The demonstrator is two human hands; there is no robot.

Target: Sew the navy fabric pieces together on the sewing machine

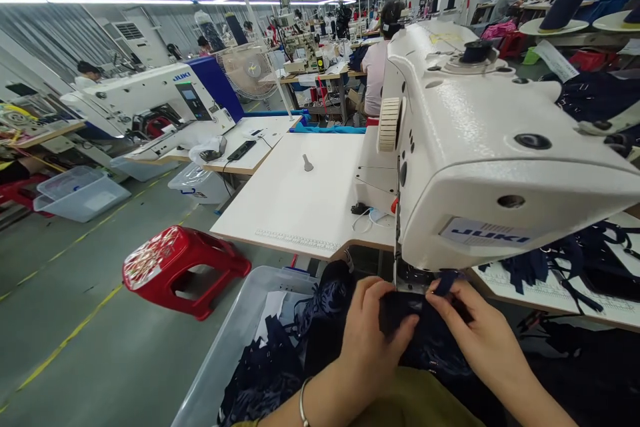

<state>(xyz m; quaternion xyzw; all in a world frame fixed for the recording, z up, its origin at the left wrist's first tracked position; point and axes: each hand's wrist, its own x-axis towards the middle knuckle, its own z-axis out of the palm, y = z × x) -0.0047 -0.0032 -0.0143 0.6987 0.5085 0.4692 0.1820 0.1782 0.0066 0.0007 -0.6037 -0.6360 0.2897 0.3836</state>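
Observation:
Both my hands hold a dark navy fabric piece [400, 310] under the head of a white Juki sewing machine [490, 147]. My left hand [373, 340], with a bracelet on the wrist, grips the cloth from the left, thumb on top. My right hand [475, 333] pinches a narrow navy strap [445, 282] at the cloth's upper edge, just below the needle area, which the machine head hides.
A clear plastic bin [235, 347] with several dark fabric pieces sits at my lower left. A red plastic stool [180, 267] stands on the floor. The white table [300, 193] extends left. More navy straps [565, 260] lie at right. Other workers sit farther back.

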